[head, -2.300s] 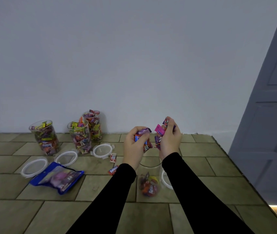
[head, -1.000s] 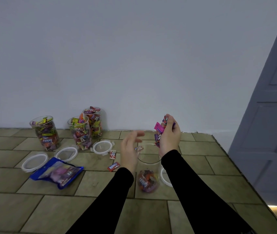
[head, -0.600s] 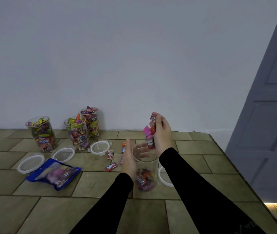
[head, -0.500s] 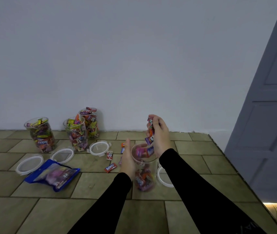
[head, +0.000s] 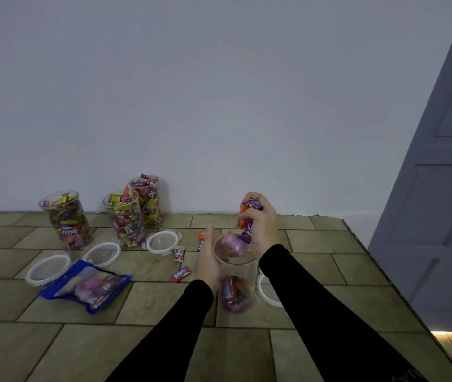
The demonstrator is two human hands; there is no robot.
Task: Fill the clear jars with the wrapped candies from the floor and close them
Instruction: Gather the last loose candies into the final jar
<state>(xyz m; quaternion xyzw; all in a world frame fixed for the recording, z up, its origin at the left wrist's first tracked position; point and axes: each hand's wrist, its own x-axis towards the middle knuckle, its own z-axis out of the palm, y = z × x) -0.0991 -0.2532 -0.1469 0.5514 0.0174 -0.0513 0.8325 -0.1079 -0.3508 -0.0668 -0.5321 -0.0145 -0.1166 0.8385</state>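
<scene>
Fingers of the right hand clutch candies over the part-filled jar; left hand flat beside it.

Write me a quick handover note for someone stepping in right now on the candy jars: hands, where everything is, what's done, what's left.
Right hand grips a bunch of wrapped candies above the open jar; a pink one is at its mouth. Left hand, fingers straight, rests against the jar's left side.
That jar holds only a bottom layer; its lid lies to its right.
Done: three jars by the wall look full but are uncapped; their three lids lie in front.
Left: drop this handful, gather the loose candies and the blue candy bag, then close all four jars.
</scene>
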